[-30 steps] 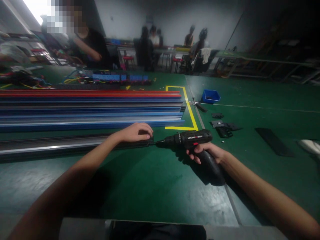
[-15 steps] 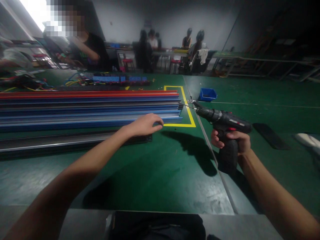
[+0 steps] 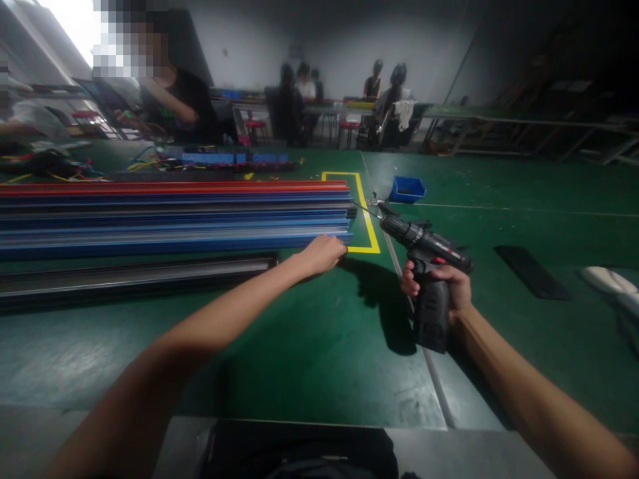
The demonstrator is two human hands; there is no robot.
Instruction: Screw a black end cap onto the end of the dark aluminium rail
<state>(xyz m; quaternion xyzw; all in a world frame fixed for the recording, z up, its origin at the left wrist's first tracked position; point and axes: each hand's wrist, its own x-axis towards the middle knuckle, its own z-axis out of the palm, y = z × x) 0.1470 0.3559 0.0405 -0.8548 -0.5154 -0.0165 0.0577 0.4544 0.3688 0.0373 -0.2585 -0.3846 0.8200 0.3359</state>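
Power drill point(image 3: 424, 246) is held above a green table point(image 3: 299, 359), on which a long row of blue, grey and red profiles point(image 3: 174, 219) is laid out, with a black rail point(image 3: 124, 276) set along the near side. The drill's grip is clasped in the right hand point(image 3: 456, 286), with fingers curled closely around it. The left hand point(image 3: 322, 255) is stretched out beside the near strip of yellow tape point(image 3: 370, 229), its fingers drawn narrowly together; whether anything is pinched there cannot be told. The drill is finished in black, from thick body and broad grip to ribbed chuck, and is tilted, with the grip pointed downward. It is set apart from the left hand, to the right, its chuck placed between the two hands. A long, slim bit point(image 3: 374, 214) is directed past the left fingers, on their far side, toward the profile ends. Beside the right hand's fingers, a small red trigger point(image 3: 438, 261) is seen.
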